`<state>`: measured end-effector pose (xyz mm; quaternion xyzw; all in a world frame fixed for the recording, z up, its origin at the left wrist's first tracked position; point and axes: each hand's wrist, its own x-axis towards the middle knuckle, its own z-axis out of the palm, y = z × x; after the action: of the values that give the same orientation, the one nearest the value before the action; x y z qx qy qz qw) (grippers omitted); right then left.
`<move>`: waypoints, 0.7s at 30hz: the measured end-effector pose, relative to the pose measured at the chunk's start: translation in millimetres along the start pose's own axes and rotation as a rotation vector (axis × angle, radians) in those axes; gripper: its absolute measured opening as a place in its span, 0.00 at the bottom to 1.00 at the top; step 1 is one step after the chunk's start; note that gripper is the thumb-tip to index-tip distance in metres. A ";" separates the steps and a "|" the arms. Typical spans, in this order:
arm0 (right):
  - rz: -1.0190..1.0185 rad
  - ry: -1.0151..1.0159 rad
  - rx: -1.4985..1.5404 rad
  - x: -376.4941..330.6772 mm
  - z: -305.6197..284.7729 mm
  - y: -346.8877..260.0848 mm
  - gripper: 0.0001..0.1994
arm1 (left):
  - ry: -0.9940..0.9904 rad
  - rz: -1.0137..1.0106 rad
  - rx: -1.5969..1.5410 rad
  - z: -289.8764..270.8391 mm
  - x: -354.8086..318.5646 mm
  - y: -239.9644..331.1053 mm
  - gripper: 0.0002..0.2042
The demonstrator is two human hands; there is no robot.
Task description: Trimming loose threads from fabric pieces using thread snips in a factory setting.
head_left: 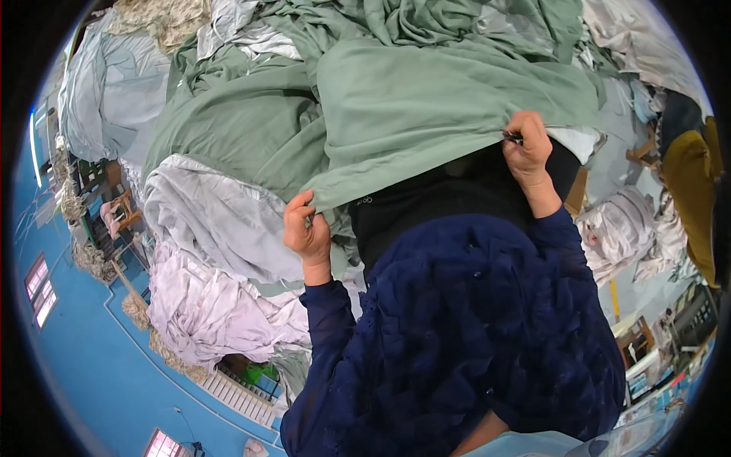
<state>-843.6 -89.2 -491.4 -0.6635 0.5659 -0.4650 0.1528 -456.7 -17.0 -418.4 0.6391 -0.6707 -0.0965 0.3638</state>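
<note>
A large sage-green cloth lies spread in front of me, with its near edge pulled fairly straight between my two hands. At the left end of that edge, my left hand pinches the cloth's corner between thumb and fingers. Farther to the right, my right hand is closed at the same edge. A small dark object shows at its fingertips, too little visible to name. The cloth's near edge passes just in front of my black trousers.
More green fabric is heaped at the far left. A grey-white cloth and pale pink fabric hang at my left. White bundles and a mustard-coloured cloth are on the right. A blue surface extends at far left.
</note>
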 end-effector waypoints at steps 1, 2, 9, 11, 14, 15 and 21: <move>0.002 -0.001 0.006 0.6 -0.4 0.8 0.13 | 0.001 -0.004 0.013 -1.8 -0.1 1.2 0.11; -0.009 0.011 -0.005 1.4 -1.7 2.5 0.13 | 0.000 -0.006 0.021 -0.1 -0.2 2.7 0.11; 0.047 0.096 -0.015 5.3 -2.7 7.3 0.13 | 0.044 0.053 0.016 8.2 12.4 15.8 0.11; 0.080 0.084 -0.003 4.7 -0.9 7.3 0.13 | 0.067 0.067 0.000 7.5 13.9 17.1 0.11; 0.108 0.057 -0.019 4.5 0.4 9.8 0.13 | 0.059 0.076 0.001 5.5 16.1 18.0 0.11; 0.152 0.043 -0.019 1.7 1.4 13.3 0.13 | 0.011 0.052 0.003 4.6 18.5 18.0 0.11; 0.457 -0.285 0.265 6.4 -1.3 47.2 0.10 | -0.231 -0.608 -0.449 16.0 42.5 -13.5 0.05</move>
<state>-873.8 -109.3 -522.3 -0.5517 0.6077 -0.3906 0.4169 -452.4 -64.0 -422.4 0.6980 -0.4496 -0.4154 0.3716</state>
